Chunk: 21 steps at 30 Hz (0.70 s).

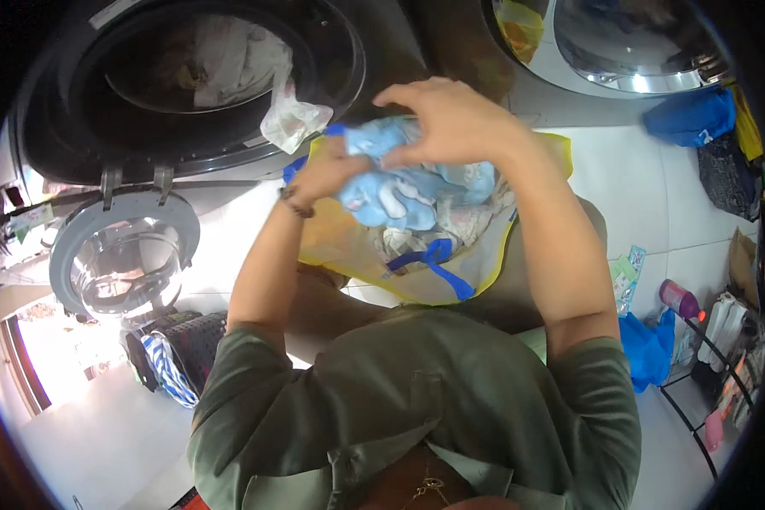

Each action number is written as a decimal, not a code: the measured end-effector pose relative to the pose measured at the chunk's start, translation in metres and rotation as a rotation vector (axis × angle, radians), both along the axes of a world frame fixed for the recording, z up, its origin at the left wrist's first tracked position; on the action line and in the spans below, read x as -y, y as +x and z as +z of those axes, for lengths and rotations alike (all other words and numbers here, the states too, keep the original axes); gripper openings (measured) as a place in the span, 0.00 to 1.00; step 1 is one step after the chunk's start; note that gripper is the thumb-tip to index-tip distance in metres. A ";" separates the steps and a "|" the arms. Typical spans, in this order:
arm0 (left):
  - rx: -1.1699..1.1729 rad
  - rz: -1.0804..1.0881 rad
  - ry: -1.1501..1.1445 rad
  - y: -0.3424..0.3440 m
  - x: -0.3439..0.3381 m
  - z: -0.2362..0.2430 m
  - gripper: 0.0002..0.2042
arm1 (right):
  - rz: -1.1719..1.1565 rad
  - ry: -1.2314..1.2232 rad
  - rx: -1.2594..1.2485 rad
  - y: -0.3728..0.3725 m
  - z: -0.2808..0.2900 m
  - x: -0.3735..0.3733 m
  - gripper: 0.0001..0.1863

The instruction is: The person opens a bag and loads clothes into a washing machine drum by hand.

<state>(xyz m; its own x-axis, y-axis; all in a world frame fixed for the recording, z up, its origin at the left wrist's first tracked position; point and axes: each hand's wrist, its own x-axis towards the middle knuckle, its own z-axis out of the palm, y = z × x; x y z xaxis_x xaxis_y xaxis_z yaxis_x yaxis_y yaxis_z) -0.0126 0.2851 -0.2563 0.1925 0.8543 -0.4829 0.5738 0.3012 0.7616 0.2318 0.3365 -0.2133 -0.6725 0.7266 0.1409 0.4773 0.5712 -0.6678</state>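
Observation:
My left hand (336, 166) is closed on a light blue garment (387, 200), holding it over a yellow-edged bag (340, 251) with blue straps, in which pale laundry (476, 217) lies. My right hand (425, 127) arches above the garment, fingers apart and curved, its thumb at the cloth. Just beyond, at the upper left, is the open drum opening of a dark front-loading machine (59, 119), with white fabric (293, 119) hanging over its rim.
The round machine door (66, 255) hangs open at left, above a dark perforated basket (195, 353). A second machine (586, 89) stands at upper right. Along the right are blue bags (688, 115), a purple bottle (680, 297), packets (625, 276) and a black rack frame (688, 425).

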 end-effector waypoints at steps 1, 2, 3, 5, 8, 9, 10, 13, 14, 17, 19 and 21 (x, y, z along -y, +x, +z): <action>0.231 0.146 0.119 -0.006 0.010 0.022 0.18 | 0.022 0.014 -0.044 -0.007 0.000 0.005 0.32; 0.505 0.292 0.273 -0.012 0.019 0.037 0.18 | 0.056 -0.022 -0.031 -0.014 0.002 0.009 0.34; 0.667 0.373 0.339 -0.022 0.028 0.050 0.20 | 0.043 -0.132 -0.131 -0.022 0.003 0.012 0.32; 1.015 0.447 0.277 -0.033 0.044 0.052 0.28 | 0.048 -0.287 -0.382 -0.038 0.007 0.014 0.32; 1.191 0.353 0.157 -0.033 0.051 0.018 0.37 | 0.095 -0.570 -0.849 -0.059 0.010 0.016 0.29; 0.732 0.376 0.287 -0.028 0.065 0.004 0.33 | 0.051 -0.725 -0.982 -0.066 0.010 0.017 0.28; 0.425 0.324 0.349 -0.021 0.080 -0.009 0.30 | 0.007 -0.885 -1.110 -0.071 0.008 0.017 0.26; 0.577 0.254 0.131 0.003 0.117 -0.030 0.20 | -0.098 -0.549 -1.054 -0.079 0.003 0.020 0.27; 0.685 0.345 0.078 0.009 0.128 -0.031 0.18 | -0.167 -0.407 -0.965 -0.080 0.002 0.021 0.27; 1.120 0.661 0.055 0.014 0.138 -0.022 0.20 | -0.086 -0.008 -0.565 -0.078 0.001 0.037 0.30; 0.864 0.558 0.320 0.010 0.145 -0.015 0.22 | 0.110 0.131 -0.451 -0.078 0.001 0.053 0.33; 1.197 0.652 0.041 0.008 0.152 -0.014 0.23 | 0.337 0.068 -0.336 -0.076 0.001 0.068 0.36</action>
<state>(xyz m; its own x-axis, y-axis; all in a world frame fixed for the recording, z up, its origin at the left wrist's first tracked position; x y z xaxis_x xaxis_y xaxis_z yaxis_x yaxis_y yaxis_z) -0.0048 0.1326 -0.2704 0.0313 0.9598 -0.2791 -0.6740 0.2264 0.7032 0.1560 0.2684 -0.2122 -0.7777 0.4578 0.4308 0.0223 0.7050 -0.7089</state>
